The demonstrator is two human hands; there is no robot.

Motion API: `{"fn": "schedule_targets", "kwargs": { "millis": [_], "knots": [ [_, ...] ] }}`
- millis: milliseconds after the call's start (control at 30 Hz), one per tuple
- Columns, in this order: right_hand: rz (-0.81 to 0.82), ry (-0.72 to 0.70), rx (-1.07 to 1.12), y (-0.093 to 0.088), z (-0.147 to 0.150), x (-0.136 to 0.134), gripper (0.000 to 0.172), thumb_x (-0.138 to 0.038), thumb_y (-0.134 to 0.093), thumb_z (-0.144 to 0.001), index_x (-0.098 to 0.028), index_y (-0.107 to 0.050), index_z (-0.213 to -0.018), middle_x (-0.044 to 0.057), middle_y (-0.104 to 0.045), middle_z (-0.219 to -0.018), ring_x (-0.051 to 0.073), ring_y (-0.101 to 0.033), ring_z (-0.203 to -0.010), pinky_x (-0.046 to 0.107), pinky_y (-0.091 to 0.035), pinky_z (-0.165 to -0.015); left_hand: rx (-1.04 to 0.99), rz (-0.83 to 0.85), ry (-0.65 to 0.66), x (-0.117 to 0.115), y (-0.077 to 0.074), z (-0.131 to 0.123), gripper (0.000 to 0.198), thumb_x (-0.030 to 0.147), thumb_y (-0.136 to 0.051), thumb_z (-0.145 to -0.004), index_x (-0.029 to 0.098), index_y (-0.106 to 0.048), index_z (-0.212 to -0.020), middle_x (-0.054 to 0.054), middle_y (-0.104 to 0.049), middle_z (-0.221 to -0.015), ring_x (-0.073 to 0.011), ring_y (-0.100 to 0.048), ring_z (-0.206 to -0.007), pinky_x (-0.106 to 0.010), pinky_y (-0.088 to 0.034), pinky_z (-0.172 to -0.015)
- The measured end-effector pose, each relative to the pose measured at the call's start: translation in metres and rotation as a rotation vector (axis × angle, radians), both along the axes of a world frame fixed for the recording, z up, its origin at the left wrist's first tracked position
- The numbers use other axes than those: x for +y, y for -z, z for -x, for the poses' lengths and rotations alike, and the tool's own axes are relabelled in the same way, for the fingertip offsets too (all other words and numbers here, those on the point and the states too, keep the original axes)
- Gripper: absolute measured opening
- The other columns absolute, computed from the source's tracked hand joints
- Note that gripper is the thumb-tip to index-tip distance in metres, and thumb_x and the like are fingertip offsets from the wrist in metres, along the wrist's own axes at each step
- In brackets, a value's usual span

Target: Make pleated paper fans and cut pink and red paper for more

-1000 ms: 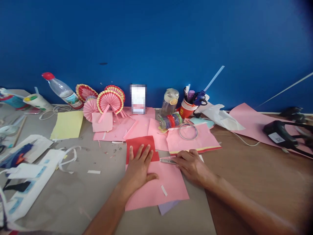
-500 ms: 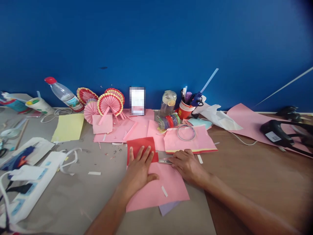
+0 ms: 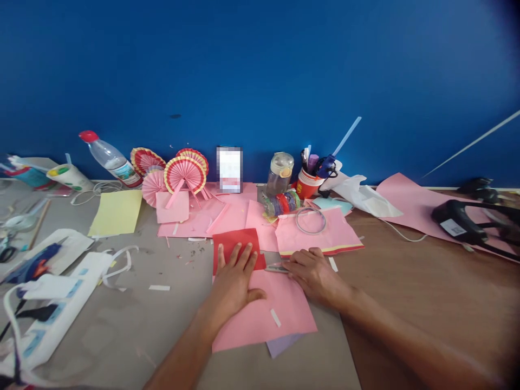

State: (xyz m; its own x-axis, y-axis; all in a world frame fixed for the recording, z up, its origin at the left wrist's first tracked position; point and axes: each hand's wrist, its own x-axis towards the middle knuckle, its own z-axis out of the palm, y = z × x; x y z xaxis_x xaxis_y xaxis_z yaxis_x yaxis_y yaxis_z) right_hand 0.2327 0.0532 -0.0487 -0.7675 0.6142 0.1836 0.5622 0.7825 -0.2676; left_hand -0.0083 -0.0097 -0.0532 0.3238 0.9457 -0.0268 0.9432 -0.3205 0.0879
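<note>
Flat beneath the spread fingers of the left hand [image 3: 233, 284], the smooth red paper [image 3: 234, 239] lies partly covered, angular with a small step at its right edge, while the right hand [image 3: 312, 276] is curled round a slim silvery tool [image 3: 277, 267] whose tip points at that edge. Under both the red piece and the left hand, a larger, matt pink sheet [image 3: 284, 303] rests on the grey part of the counter [image 3: 170, 336], bearing a narrow white strip [image 3: 275, 318] and overlapping a purple sheet [image 3: 283, 345].
</note>
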Motion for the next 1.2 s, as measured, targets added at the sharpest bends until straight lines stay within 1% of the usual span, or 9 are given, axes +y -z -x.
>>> {"fn": "schedule_targets", "kwargs": {
  "millis": [167, 333, 467, 600, 733, 900, 1067, 1200],
  "knots": [
    [-0.014, 0.005, -0.007, -0.001, -0.001, 0.000, 0.025, -0.012, -0.053, -0.084, -0.022, -0.067, -0.103, 0.005, -0.062, -0.084, 0.016, -0.052, -0.078, 0.031, -0.027, -0.075, -0.019, -0.007, 0.001, 0.000, 0.001, 0.000, 0.086, 0.072, -0.047, -0.074, 0.019, -0.036, -0.141, -0.016, -0.034, -0.149, -0.0390, -0.028, -0.137, -0.072, 0.001, -0.106],
    [-0.019, -0.010, 0.002, 0.001, 0.000, -0.001, 0.023, -0.013, -0.054, -0.084, -0.021, -0.066, -0.102, 0.005, -0.062, -0.085, 0.016, -0.052, -0.079, 0.032, -0.027, -0.076, -0.027, -0.021, 0.005, 0.000, 0.001, 0.001, 0.086, 0.074, -0.044, -0.075, 0.019, -0.037, -0.141, -0.015, -0.036, -0.148, -0.0381, -0.028, -0.137, -0.070, 0.001, -0.107],
    [-0.012, -0.003, 0.011, -0.004, -0.009, -0.002, 0.025, -0.011, -0.054, -0.083, -0.020, -0.066, -0.103, 0.005, -0.062, -0.085, 0.016, -0.052, -0.080, 0.031, -0.028, -0.075, -0.033, -0.027, 0.013, 0.000, 0.000, 0.000, 0.086, 0.074, -0.046, -0.074, 0.020, -0.037, -0.141, -0.015, -0.036, -0.148, -0.0383, -0.029, -0.136, -0.071, 0.002, -0.107],
    [-0.041, -0.002, 0.006, -0.008, -0.012, -0.004, 0.024, -0.011, -0.052, -0.085, -0.020, -0.066, -0.102, 0.005, -0.062, -0.084, 0.016, -0.052, -0.080, 0.032, -0.028, -0.075, -0.036, -0.010, 0.016, 0.000, -0.001, -0.001, 0.085, 0.072, -0.046, -0.075, 0.020, -0.036, -0.141, -0.015, -0.035, -0.149, -0.0380, -0.029, -0.136, -0.071, 0.003, -0.107],
    [-0.051, -0.002, -0.006, -0.004, -0.006, -0.005, 0.024, -0.011, -0.052, -0.085, -0.019, -0.067, -0.102, 0.006, -0.062, -0.084, 0.017, -0.052, -0.080, 0.032, -0.029, -0.075, -0.029, -0.003, 0.013, 0.000, 0.001, -0.002, 0.085, 0.071, -0.048, -0.075, 0.020, -0.035, -0.142, -0.016, -0.035, -0.149, -0.0392, -0.028, -0.136, -0.072, 0.001, -0.106],
    [-0.040, -0.005, 0.015, 0.002, 0.000, -0.007, 0.023, -0.014, -0.054, -0.086, -0.021, -0.066, -0.104, 0.005, -0.063, -0.084, 0.017, -0.052, -0.080, 0.032, -0.029, -0.077, -0.034, 0.009, 0.001, 0.000, 0.005, 0.000, 0.086, 0.073, -0.044, -0.076, 0.018, -0.035, -0.142, -0.015, -0.032, -0.150, -0.0374, -0.024, -0.138, -0.069, 0.006, -0.107],
    [-0.022, -0.004, 0.047, 0.000, -0.006, -0.009, 0.025, -0.010, -0.054, -0.083, -0.020, -0.066, -0.103, 0.006, -0.064, -0.084, 0.017, -0.053, -0.080, 0.032, -0.030, -0.076, -0.050, 0.014, 0.007, 0.001, 0.007, 0.001, 0.089, 0.076, -0.041, -0.074, 0.020, -0.033, -0.143, -0.014, -0.031, -0.151, -0.0370, -0.025, -0.138, -0.070, 0.004, -0.107],
    [-0.041, 0.000, 0.067, 0.002, -0.001, -0.011, 0.022, -0.012, -0.054, -0.085, -0.020, -0.067, -0.101, 0.005, -0.064, -0.083, 0.017, -0.052, -0.079, 0.032, -0.030, -0.075, -0.048, -0.005, 0.002, 0.001, 0.005, 0.001, 0.089, 0.076, -0.042, -0.073, 0.020, -0.035, -0.142, -0.014, -0.032, -0.150, -0.0369, -0.026, -0.138, -0.069, 0.003, -0.107]
  ]
}}
